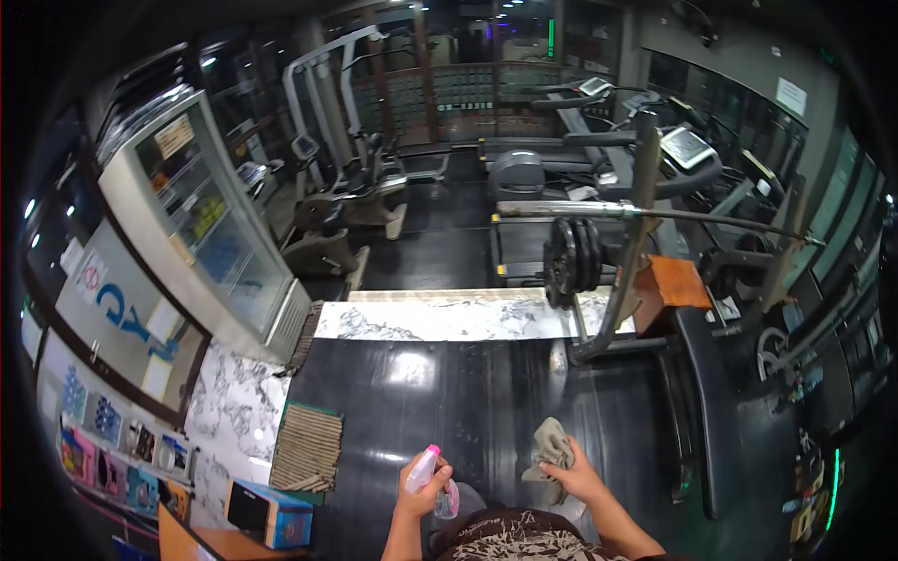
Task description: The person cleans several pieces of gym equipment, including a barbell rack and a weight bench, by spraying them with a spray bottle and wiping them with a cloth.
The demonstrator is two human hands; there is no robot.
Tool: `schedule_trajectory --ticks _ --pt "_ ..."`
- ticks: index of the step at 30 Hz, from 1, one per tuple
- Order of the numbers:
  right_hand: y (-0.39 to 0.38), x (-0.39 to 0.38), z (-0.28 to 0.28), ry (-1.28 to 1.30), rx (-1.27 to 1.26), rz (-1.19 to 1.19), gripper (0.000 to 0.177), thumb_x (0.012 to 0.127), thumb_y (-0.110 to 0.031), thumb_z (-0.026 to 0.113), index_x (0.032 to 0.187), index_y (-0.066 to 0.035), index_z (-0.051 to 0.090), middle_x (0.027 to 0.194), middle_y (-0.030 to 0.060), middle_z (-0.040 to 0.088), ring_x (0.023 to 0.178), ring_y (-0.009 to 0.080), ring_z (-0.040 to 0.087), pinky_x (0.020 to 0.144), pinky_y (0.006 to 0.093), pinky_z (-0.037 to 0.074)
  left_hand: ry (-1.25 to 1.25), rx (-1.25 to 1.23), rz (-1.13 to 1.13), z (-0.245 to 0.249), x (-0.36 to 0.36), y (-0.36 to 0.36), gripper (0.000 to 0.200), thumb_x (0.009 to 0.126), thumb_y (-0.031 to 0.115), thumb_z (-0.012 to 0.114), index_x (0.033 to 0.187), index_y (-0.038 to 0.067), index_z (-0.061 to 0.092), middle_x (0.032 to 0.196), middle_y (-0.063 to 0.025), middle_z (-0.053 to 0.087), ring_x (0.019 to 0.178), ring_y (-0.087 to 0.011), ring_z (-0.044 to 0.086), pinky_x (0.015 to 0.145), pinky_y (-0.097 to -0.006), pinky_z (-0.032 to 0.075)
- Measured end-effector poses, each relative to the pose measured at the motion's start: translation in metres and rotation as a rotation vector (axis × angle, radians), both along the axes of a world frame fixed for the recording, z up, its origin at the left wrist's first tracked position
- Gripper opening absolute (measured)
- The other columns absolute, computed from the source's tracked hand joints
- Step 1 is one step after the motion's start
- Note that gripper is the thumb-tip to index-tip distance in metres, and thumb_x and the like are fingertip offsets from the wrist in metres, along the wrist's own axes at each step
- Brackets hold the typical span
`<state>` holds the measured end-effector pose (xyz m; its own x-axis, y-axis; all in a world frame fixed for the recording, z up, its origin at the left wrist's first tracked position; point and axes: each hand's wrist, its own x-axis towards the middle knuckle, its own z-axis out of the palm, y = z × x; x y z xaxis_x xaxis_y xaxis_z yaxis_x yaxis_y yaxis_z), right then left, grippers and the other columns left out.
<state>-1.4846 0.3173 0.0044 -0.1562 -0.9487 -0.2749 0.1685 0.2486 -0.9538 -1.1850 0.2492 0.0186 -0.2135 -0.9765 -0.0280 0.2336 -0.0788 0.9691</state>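
Note:
My left hand (pixel 424 491) is wrapped round a clear spray bottle (pixel 423 467) with a pink top, low in the middle of the head view. The bottle's lower part shows below my fingers. To the right, my right hand (pixel 578 475) grips a crumpled grey-green cloth (pixel 554 445), which bunches up above the thumb and hangs to the left of it. Both hands are in front of my body, apart from each other, over the black floor.
A weight bench (pixel 708 411) and racked barbell (pixel 711 218) with plates stand to the right. Ahead lies a marble step (pixel 430 321), with treadmills (pixel 533 150) beyond. A glass-door fridge (pixel 210 210), striped mat (pixel 307 449) and blue box (pixel 285 517) are at left.

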Motion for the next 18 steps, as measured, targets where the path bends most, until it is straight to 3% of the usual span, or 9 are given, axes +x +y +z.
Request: schedule_trajectory --ticks 6,9,18 --pt "0.012 -0.057 -0.012 0.007 0.031 -0.347 0.058 0.091 -0.015 0.073 0.139 0.000 0.042 0.121 0.0096 0.062 0.111 0.0182 0.061 0.097 0.0332 0.049 -0.074 0.008 -0.197 0.001 -0.075 -0.054 0.015 0.089 0.007 0.075 0.094 0.002 0.061 0.078 -0.0041 0.063 0.062 -0.0106 0.061 0.057 -0.0277 0.051" --pt "0.003 -0.076 -0.014 -0.060 0.037 -0.367 0.057 0.092 -0.017 0.072 0.139 0.000 0.043 0.122 0.0097 0.062 0.111 0.0176 0.060 0.098 0.0330 0.048 -0.077 0.026 -0.250 -0.003 -0.112 -0.084 0.016 0.089 0.007 0.075 0.094 0.002 0.061 0.077 -0.0041 0.063 0.062 -0.0108 0.062 0.056 -0.0281 0.051" --pt "-0.077 -0.170 -0.010 0.079 0.040 -0.355 0.055 0.095 -0.026 0.071 0.137 0.001 0.048 0.121 0.0094 0.064 0.111 0.0168 0.060 0.098 0.0319 0.047 -0.062 -0.002 -0.339 0.004 -0.224 -0.195 0.016 0.089 0.008 0.075 0.093 0.001 0.061 0.077 -0.0041 0.062 0.061 -0.0110 0.061 0.056 -0.0275 0.051"
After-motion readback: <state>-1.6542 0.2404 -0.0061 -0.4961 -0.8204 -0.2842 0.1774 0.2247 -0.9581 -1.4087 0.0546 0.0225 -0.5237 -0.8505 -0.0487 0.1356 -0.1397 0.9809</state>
